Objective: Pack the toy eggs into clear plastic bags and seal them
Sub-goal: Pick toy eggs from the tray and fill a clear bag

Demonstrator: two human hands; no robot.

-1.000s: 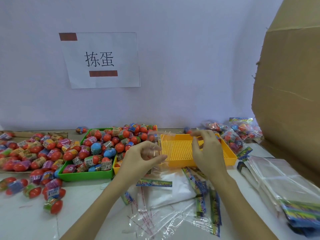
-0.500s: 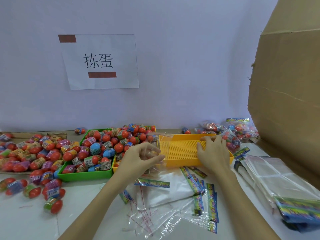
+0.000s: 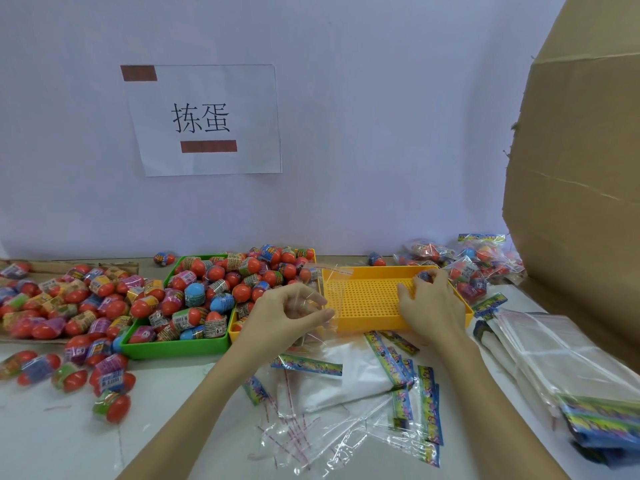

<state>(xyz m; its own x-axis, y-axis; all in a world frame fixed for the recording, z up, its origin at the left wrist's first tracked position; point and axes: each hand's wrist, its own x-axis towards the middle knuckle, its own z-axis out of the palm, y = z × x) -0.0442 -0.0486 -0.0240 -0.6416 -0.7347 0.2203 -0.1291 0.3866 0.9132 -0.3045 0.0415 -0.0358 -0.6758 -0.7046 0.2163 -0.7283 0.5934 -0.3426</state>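
Clearly, sign reads "拣蛋"; left fingers pinch clear bag, right fingers spread.

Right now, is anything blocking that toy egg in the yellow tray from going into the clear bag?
Nothing visible does. The right hand touches a toy egg in the yellow tray. The left hand holds the clear bag at the tray's left edge, with only bare tray floor between them.
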